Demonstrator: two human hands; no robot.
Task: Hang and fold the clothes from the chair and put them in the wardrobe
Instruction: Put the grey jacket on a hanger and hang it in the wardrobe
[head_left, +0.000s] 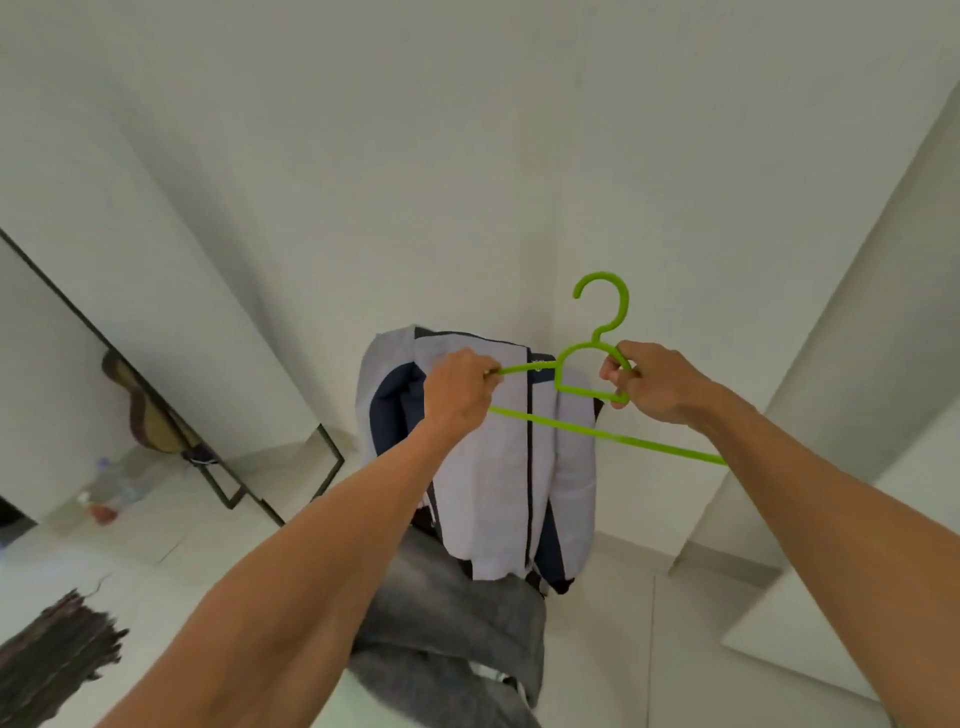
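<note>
Fingers of both hands closed on a green hanger (582, 387), held up in front of the person at chest height. Left hand (457, 395): fingers curled into a tight pinch around the end of the hanger's left shoulder arm, thumb side toward the rod, no gap visible. Right hand (652, 382): thumb and forefinger wrapped around the right side of the small loop below the hook; other fingers folded in behind. Hook stands upright above the right hand, opening toward the left. Long bottom bar slants down to the right, its far end passing behind the right forearm.

Behind and below the hanger: a white jacket (498, 467) with dark navy panels and a dark zip line, draped over the back of a chair that is almost wholly hidden by it. Hanger not touching the jacket as far as can be told; it overlaps it in view. Grey jeans (452, 608) lie heaped below the jacket, on the seat.

Left side: a black-framed mirror (171, 415) leaning on the wall, a blurred bottle (106, 488) on the floor near it. A small mark on the jacket near the collar is too blurred to read.
</note>
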